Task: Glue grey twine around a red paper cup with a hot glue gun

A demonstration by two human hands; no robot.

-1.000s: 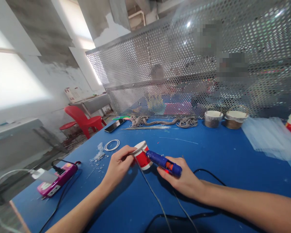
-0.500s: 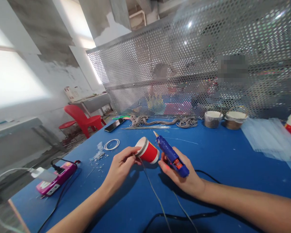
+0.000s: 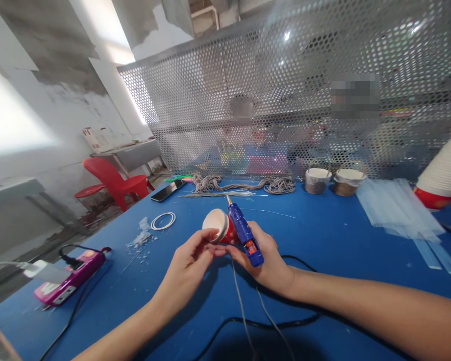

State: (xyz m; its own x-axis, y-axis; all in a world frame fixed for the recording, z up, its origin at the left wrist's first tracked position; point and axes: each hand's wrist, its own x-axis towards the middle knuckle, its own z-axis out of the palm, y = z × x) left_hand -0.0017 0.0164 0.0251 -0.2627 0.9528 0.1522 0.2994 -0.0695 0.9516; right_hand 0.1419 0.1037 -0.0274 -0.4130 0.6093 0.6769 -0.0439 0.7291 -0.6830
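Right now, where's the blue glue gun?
The blue glue gun is just right of centre in the head view, held in the right hand beside the red-and-white cup, its nozzle pointing toward the perforated screen.

You are holding a red-and-white cup (image 3: pixel 217 223) tipped over in your left hand (image 3: pixel 191 256), its pale round end facing you and leftward. Thin gray cord (image 3: pixel 237 286) is ringing that end and trailing down toward you. Your right hand (image 3: pixel 269 260) is gripping a blue glue gun (image 3: pixel 243 231), its nozzle pointing away.
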